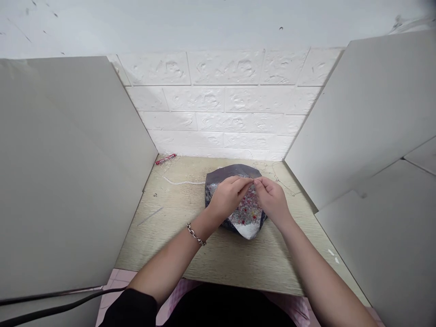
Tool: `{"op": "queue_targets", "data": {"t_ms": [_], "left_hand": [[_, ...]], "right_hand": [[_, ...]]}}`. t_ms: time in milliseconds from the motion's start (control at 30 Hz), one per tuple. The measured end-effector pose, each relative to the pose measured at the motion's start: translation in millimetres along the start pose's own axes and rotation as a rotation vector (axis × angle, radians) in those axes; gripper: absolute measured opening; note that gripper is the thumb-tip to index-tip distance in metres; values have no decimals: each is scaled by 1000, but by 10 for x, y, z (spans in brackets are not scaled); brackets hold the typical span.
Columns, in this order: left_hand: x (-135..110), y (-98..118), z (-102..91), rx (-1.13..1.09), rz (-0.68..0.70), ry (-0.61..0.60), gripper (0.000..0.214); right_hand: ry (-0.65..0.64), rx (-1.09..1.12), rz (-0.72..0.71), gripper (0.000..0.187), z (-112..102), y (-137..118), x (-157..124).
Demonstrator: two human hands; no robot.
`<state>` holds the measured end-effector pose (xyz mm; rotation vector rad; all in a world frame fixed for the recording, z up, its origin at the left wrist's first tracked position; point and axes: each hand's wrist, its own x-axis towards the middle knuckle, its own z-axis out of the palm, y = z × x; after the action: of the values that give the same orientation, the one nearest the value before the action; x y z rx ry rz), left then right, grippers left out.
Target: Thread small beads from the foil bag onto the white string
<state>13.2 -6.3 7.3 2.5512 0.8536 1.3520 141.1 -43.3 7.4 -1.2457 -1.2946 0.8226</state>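
Note:
A dark shallow tray (227, 174) holding many small coloured beads (248, 210) sits in the middle of the light wooden table (218, 254). Both hands hover over it with fingertips meeting. My left hand (227, 195), with a chain bracelet on the wrist, is pinched closed. My right hand (272, 198) is pinched closed too, touching the left fingertips. What they pinch is too small to make out. A thin beaded string (184, 182) lies on the table left of the tray.
Grey cardboard panels stand on the left (68, 172) and right (368, 118), with a white brick wall behind. A small red object (165, 159) lies at the back left corner. A thin stick (150, 216) lies at left. A black cable (51, 309) runs at lower left.

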Motion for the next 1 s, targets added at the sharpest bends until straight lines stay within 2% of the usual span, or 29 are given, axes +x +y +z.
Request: {"op": "queue_targets", "data": {"t_ms": [67, 133, 267, 467, 567, 700, 767, 867, 1000], "left_hand": [[1, 16, 3, -8, -55, -33, 17], [7, 41, -3, -30, -100, -68, 15], [27, 87, -18, -70, -128, -110, 15], [43, 99, -22, -187, -206, -201, 11], [45, 99, -19, -306, -316, -211, 14], [33, 85, 2, -436, -475, -168, 20], [25, 76, 7, -459, -524, -161, 18], [27, 77, -3, -456, -526, -189, 19], [45, 101, -10, -343, -364, -260, 19]], "right_hand": [[69, -291, -133, 23, 1, 4, -20], [105, -445, -199, 25, 1, 2, -36], [116, -489, -231, 26, -9, -7, -42], [116, -425, -203, 26, -21, -29, -40], [103, -162, -76, 26, 2, -44, -33], [30, 579, 284, 19, 33, -65, 16], [51, 842, 404, 15, 32, -67, 50], [94, 1045, 507, 18, 19, -54, 86], [61, 1142, 561, 23, 15, -37, 89]]}}
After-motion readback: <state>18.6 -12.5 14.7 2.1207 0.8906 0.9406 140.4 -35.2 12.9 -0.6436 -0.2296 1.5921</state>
